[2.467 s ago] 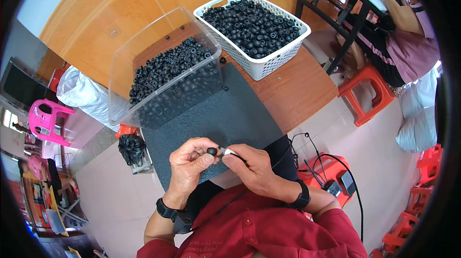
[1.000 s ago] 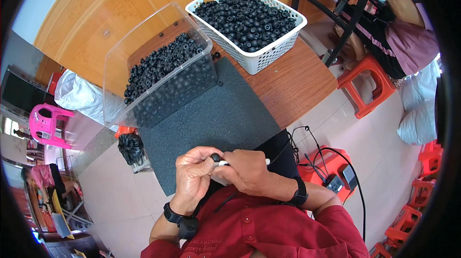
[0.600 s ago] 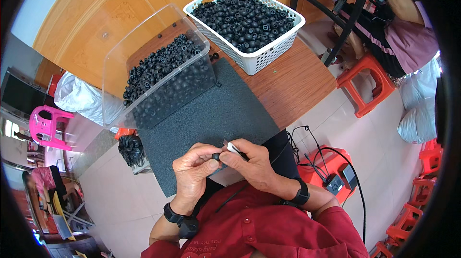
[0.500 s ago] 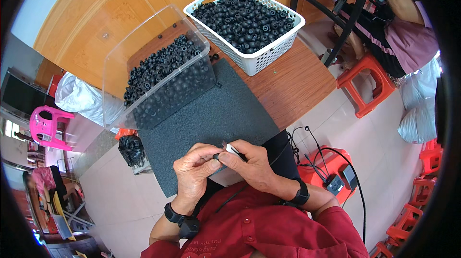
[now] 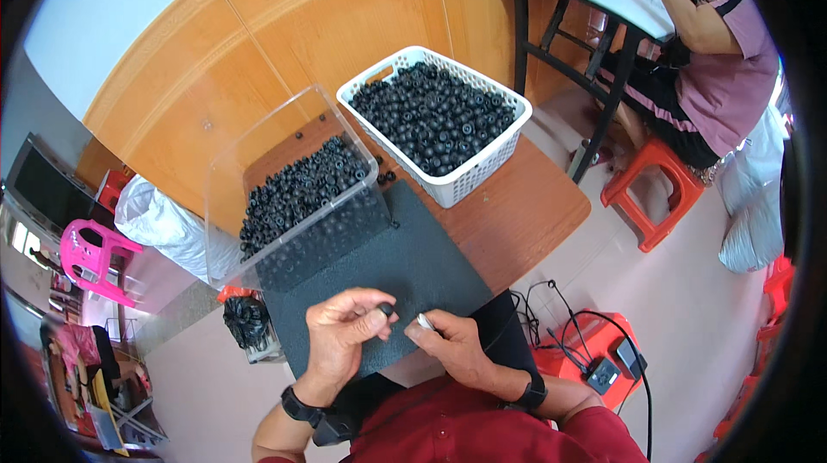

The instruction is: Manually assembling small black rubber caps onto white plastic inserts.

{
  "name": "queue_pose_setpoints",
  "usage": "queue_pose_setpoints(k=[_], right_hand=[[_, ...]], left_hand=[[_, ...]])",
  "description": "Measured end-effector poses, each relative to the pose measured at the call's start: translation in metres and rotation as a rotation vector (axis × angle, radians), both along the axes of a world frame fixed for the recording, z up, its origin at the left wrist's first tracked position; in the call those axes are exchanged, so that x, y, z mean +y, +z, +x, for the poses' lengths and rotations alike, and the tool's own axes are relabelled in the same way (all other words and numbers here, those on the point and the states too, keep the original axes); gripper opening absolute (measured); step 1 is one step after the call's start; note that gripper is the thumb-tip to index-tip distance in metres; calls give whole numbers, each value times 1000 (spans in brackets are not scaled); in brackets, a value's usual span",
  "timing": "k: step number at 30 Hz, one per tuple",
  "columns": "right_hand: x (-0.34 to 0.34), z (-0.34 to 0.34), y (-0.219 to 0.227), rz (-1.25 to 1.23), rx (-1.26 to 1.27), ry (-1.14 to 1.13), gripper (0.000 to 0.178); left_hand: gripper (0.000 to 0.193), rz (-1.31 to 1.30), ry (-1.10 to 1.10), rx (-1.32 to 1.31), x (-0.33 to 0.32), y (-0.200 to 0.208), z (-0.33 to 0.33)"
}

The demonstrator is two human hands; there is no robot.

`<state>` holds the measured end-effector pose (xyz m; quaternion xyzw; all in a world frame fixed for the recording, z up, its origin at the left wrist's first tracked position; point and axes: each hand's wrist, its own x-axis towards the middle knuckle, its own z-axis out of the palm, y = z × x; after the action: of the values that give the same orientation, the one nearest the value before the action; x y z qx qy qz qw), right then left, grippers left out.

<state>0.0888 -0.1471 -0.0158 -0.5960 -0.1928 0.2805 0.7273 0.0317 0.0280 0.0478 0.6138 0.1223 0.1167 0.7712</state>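
Between the thumb and fingers of my left hand [image 5: 340, 334] is a small round black rubber-like part [image 5: 386, 309]. My right hand [image 5: 458, 353] is closed around a small white tool [image 5: 425, 321]; only its pale end shows, and its kind is not clear. A narrow gap separates the two hands over the near edge of a dark textured mat [image 5: 422, 252]. Beyond the mat, a clear plastic bin [image 5: 301, 228] holds many black parts with holes. To its right, a white perforated basket [image 5: 482, 172] is heaped with similar parts.
A brown wooden tabletop [image 5: 543, 200] lies under the mat and basket. Loose black parts [image 5: 388, 176] sit between the containers. At right, a red stool [image 5: 575, 344] carries cables and black boxes. Another person [image 5: 724, 75] sits at a table farther right. A black bag [image 5: 247, 323] is at left.
My hands have drawn apart; the black part in my left hand is now away from the white tool. The view has shifted, so the table and containers appear lower.
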Motion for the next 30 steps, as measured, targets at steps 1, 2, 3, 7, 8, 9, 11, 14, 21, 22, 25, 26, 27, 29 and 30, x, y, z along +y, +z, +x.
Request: queue_pose_setpoints(k=[1, 2, 3, 7, 8, 9, 11, 14, 21, 22, 25, 26, 27, 29, 30], right_hand=[[0, 0, -2, -4, 3, -2, 22], [-1, 0, -4, -12, 7, -8, 22], [-2, 0, -5, -19, 11, -13, 23], [-8, 3, -8, -17, 35, -9, 24], [-9, 4, -6, -26, 41, -21, 24], [-9, 3, -5, -26, 32, -25, 24], [-8, 1, -1, -18, 11, -16, 23], [-12, 1, 2, -5, -17, -42, 22], [-11, -1, -7, -18, -25, -3, 22], [-9, -2, -5, -19, -33, 18, 22], [-6, -4, -2, -42, -53, 24, 21], [-5, -5, -2, -40, -57, 22, 21], [-4, -5, -2, -18, -54, 17, 21], [-3, -6, -2, 0, -49, 22, 18], [-2, -6, -2, -3, -48, 23, 16]], left_hand=[[23, 61, 17, 21, 3, 12, 10], [24, 105, 4, 21, 7, 25, 24], [24, 150, -9, 21, 11, 38, 38], [25, 270, -8, 9, 38, 70, 115], [20, 292, -8, 26, 46, 76, 138], [16, 278, 2, 10, 58, 81, 161], [23, 278, 91, -33, 73, 100, 190], [25, 409, 202, -30, 85, 110, 204], [20, 828, -11, 219, 169, 49, 156], [19, 929, -86, 244, 181, 41, 141], [21, 1099, -333, 305, 175, 35, 123], [23, 1115, -389, 309, 175, 34, 121], [26, 1132, -446, 311, 175, 33, 121], [25, 1164, -496, 406, 175, 38, 121], [25, 1188, -517, 437, 176, 39, 122]])
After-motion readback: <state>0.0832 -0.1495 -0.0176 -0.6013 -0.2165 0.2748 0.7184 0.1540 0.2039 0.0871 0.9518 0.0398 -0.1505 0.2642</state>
